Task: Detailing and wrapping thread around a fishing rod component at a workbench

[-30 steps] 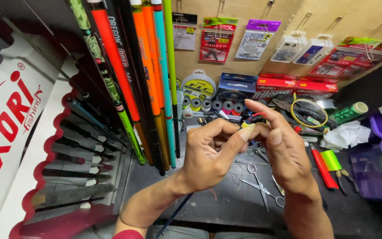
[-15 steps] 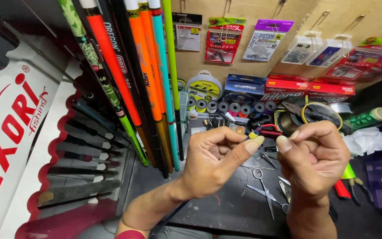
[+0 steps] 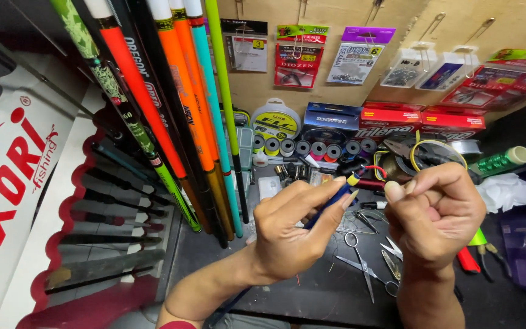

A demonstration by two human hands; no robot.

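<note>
Since the earlier frame the two hands have drawn a little apart and dropped lower in view, and the right hand has curled from a loose pinch into a tight fist. The left hand (image 3: 290,234) is closed around a thin dark blue rod (image 3: 327,207), thumb and forefinger pinching it just below its tip, where a yellow band and a black cap (image 3: 351,169) show; the rod runs down past the wrist toward the bottom edge. The right hand (image 3: 436,213) is clenched just beside that tip, thumb pressed against the bent forefinger; whether it grips a line or anything else cannot be told. Under the hands, on the dark surface (image 3: 312,292), lie small scissors (image 3: 363,265) and other metal tools. Behind stand a row of small thread spools (image 3: 312,148), red boxes (image 3: 424,119) and a yellow-labelled line spool (image 3: 275,120). Brightly coloured fishing rods (image 3: 171,109) lean at the left, and packets of tackle (image 3: 299,55) hang on the board above.
</note>
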